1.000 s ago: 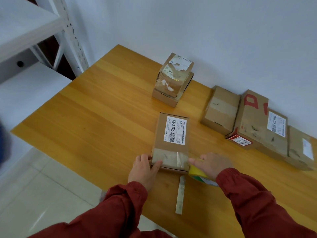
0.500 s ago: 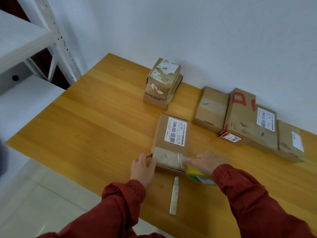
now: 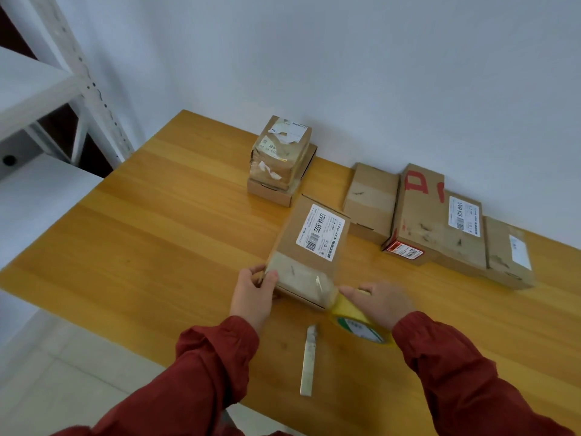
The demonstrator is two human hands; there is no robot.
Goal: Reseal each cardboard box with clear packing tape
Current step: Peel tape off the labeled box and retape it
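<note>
Your table [image 3: 157,231] is smooth wood with visible grain and a slight sheen. The front box [image 3: 290,250] is matt brown cardboard and its label [image 3: 323,232] is white paper. The tape band [image 3: 301,278] over its near end is clear glossy film. The tape roll [image 3: 352,313] is yellowish and shiny. The cutter [image 3: 308,363] is pale and matt, metal or plastic, can't tell. Your sleeves [image 3: 204,372] are matt red cloth, creased. The stacked box [image 3: 283,158] is scuffed cardboard with torn paper labels. The shelving [image 3: 85,77] is white painted metal. The wall [image 3: 377,73] is matt.

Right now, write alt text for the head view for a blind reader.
On a wooden table, a person's left hand steadies a labelled cardboard box while the right hand holds a yellow tape roll at its near corner. A slim cutter lies nearby; more boxes line the wall.
</note>
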